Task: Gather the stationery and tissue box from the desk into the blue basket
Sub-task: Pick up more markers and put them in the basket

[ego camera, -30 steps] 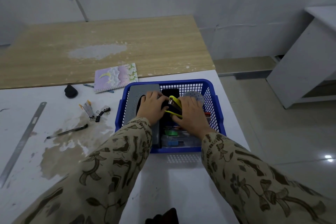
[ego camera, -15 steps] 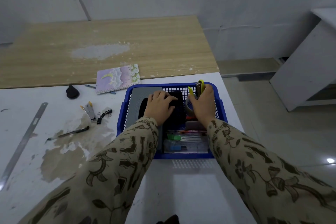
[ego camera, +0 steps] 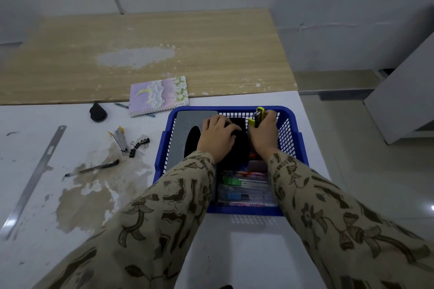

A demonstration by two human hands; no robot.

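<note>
- Steel ruler (ego camera: 32, 180): lies on the white desk (ego camera: 246, 253), well out at 9 o'clock of the blue basket (ego camera: 244, 210). Its long axis runs from 7 to 1 o'clock.
- Black pen (ego camera: 94, 168): lies on a brown stain at 9 o'clock of the basket, apart from it.
- Small metal tool with yellow tip (ego camera: 119, 139) and binder clips (ego camera: 139, 145): just beside each other, at 10 o'clock of the basket.
- Notebook (ego camera: 159, 95): lies flat at 11 o'clock of the basket, across the seam between the white desk and the wooden top.
- Grey tissue box (ego camera: 187, 134): inside the basket along its 9 o'clock wall, dark oval slot facing up.
- Left hand (ego camera: 218, 136): released, fingers spread flat on a black item (ego camera: 239, 150) in the middle of the basket.
- Right hand (ego camera: 264, 135): grasping a yellow-and-black stapler (ego camera: 257, 117). The stapler stands upright at the basket's 1 o'clock corner, its top above the rim.
- Pens and markers (ego camera: 244, 185): lie in the basket at 6 o'clock, between the two sleeves.
</note>
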